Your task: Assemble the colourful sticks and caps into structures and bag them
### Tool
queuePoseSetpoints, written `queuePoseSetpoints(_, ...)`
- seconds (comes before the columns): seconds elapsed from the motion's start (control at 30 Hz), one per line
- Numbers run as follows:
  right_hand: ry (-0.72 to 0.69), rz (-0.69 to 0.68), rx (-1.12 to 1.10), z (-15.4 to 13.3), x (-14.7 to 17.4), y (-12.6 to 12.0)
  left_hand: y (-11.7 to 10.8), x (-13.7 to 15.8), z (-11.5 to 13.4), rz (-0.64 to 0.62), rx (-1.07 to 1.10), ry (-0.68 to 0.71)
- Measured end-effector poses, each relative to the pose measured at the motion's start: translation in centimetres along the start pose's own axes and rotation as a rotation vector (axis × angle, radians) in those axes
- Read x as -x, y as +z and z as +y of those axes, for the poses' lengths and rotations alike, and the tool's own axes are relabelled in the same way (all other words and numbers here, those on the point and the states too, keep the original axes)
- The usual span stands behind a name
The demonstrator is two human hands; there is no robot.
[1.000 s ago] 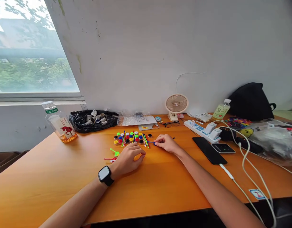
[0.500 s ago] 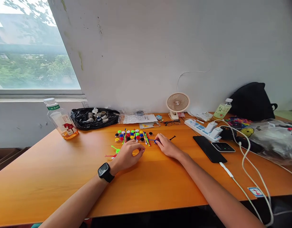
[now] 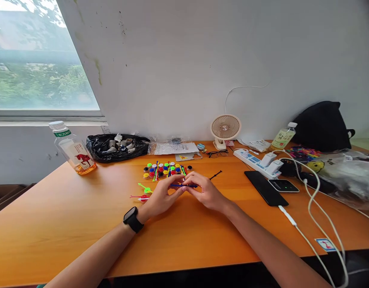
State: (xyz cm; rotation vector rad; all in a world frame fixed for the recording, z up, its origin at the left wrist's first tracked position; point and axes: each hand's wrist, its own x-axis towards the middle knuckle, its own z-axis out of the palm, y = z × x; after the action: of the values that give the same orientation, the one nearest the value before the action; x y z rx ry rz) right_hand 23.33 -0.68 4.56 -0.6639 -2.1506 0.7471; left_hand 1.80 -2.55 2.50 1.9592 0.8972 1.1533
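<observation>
Right hand (image 3: 207, 195) sits farther toward nine o'clock than in the earlier frame, its fingertips now meeting those of the left hand (image 3: 163, 196); the blue stick (image 3: 191, 185) travels with it. Reading the feed from afar, I take clock directions from that meeting point.

Grip: right thumb and finger pinched on the blue stick, which lies roughly level between the hands. Left thumb and fingertip come together at the same spot; whether they bear on the stick, I can't make out.

Progress, as I judge it: remaining, the massed discs (image 3: 165, 169) and stick bundles (image 3: 156, 171) toward eleven o'clock; in hand, one blue stick, no disc visible on it; apparently done, the green piece (image 3: 147, 190) and the red piece (image 3: 144, 198), near nine o'clock beside the left hand.

Count, descending:
- Table (image 3: 82, 228): one, beneath all.
- Bottles (image 3: 75, 154): two, at ten and two o'clock.
- Fan (image 3: 225, 127): one, one o'clock.
- Phone (image 3: 264, 188): one, three o'clock.
- Stick bundles: three, sticks overlapping, uncounted.
- Arrow pieces: two, one green, one red.
- Black stick (image 3: 216, 175): one, two o'clock.
- Discs: over a dozen, partly hidden.
</observation>
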Motion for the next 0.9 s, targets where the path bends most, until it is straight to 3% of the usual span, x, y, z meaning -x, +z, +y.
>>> queuePoseSetpoints(0.1, 0.034, -0.006, -0.024, 0.2, 0.1, 0.3, 0.3, 0.0, 0.1, -0.068, 0.106, -0.047)
queuePoseSetpoints(0.37, 0.235, -0.005, -0.108, 0.5, 0.5, -0.5, 0.5, 0.2, -0.9, -0.015, 0.134, -0.102)
queuePoseSetpoints(0.57, 0.2, 0.031, -0.107, 0.0, 0.2, 0.0, 0.3, 0.1, -1.6, 0.033, 0.098, -0.097)
queuePoseSetpoints(0.77, 0.177, 0.065, -0.126, 0.3, 0.1, -0.1, -0.3, 0.0, -0.7, 0.106, 0.12, -0.053)
queuePoseSetpoints(0.9, 0.102, 0.071, -0.085, 0.3, 0.0, -0.4, -1.4, -0.1, 0.8, -0.005, 0.302, -0.154)
